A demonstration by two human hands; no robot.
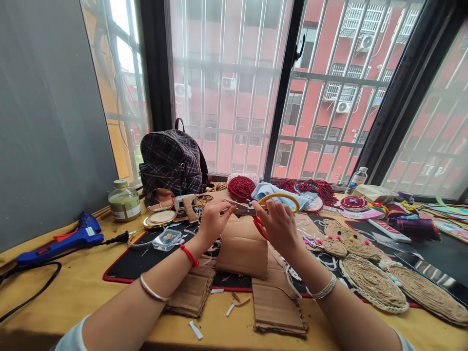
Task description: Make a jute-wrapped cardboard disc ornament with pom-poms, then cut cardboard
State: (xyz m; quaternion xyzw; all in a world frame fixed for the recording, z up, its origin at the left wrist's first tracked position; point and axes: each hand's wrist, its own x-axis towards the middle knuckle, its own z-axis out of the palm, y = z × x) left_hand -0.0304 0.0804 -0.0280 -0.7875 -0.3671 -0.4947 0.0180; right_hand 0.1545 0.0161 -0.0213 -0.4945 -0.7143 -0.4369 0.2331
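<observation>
Yellow-handled scissors [280, 196] are held in my right hand [278, 224], their blades pointing left toward my left hand. The fingers of my left hand [215, 217] are pinched near the blade tips; what they hold is too small to make out. Both hands are raised over a piece of brown cardboard [242, 248]. More cardboard pieces lie below, one at the left [192, 291] and one at the right [278, 307], with white scraps [195, 329] near the front edge.
A blue glue gun [60, 241] and a jar [125, 201] stand at the left, a plaid backpack [171, 163] behind. Dark red yarn [241, 187] sits at the back. Coiled twine mats [373, 281] and a water bottle [357, 179] are at the right.
</observation>
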